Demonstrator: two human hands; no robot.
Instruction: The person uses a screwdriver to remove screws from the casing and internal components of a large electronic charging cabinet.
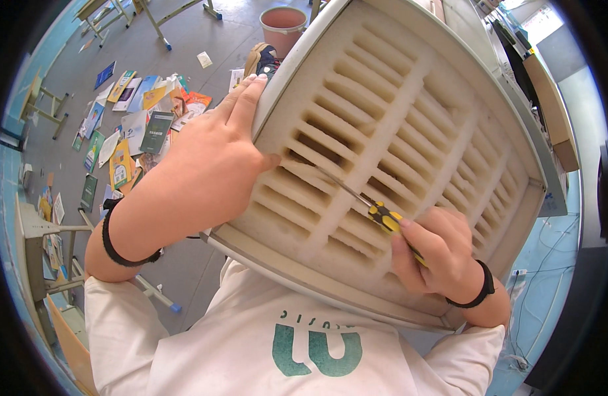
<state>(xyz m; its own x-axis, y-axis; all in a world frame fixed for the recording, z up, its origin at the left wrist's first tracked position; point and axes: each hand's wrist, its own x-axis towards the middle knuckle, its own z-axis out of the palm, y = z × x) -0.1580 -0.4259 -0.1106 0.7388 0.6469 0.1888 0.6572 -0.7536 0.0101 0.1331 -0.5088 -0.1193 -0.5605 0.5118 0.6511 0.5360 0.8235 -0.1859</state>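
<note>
Screwdriver: being gripped by its handle in the right hand, probably for guiding the tip closely, and slanting over the white padding inside a shallow framed tray. Stretching two fingers of the left hand straight out at the tray's left edge and pointing its thumb inward toward the tip, apparently for steadying, but leaving no way to tell whether pinching the rim. Showing a yellow-and-black handle and slim metal shaft, above rows of narrow slots. Farther off, seeing books strewn on the grey floor, plus a pink bucket.
</note>
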